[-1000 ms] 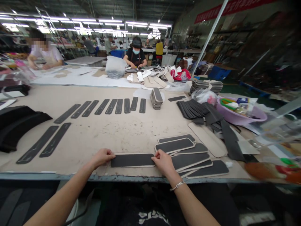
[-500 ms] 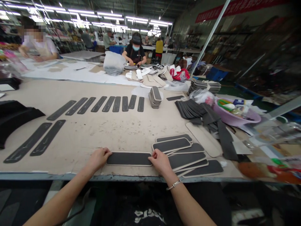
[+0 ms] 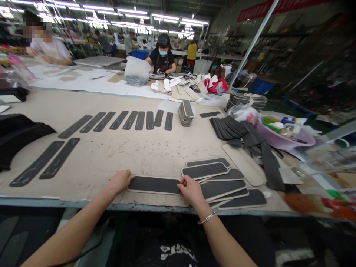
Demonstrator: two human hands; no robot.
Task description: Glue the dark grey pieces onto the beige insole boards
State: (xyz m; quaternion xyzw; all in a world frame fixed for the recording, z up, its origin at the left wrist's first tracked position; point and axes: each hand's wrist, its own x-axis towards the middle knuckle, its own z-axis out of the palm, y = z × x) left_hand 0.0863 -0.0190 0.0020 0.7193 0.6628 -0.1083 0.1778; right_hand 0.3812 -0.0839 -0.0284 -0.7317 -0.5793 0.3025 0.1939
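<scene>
A long dark grey panel with a beige border (image 3: pixel 154 185) lies flat near the table's front edge. My left hand (image 3: pixel 121 181) pinches its left end, and my right hand (image 3: pixel 191 190) pinches the right end. Just right of my right hand, several similar bordered panels (image 3: pixel 222 190) overlap in a loose spread. Farther up the table, dark strips with shiny marks (image 3: pixel 129 120) lie in a slanted row, and two longer ones (image 3: pixel 59 158) sit at the left. A neat stack of small bordered panels (image 3: pixel 187 113) stands beyond the row's right end.
On the right are a fan of black pieces (image 3: pixel 226 128), a lilac basin (image 3: pixel 286 139) of supplies and a beige panel (image 3: pixel 244 163). Black material (image 3: pixel 22 135) covers the left side. Across the table a masked co-worker (image 3: pixel 162 59) sits behind a heap of offcuts (image 3: pixel 183 89).
The camera view has shifted slightly. Both hands keep their pinch on the panel's two ends, and the panel's left end looks slightly higher in view than before.
</scene>
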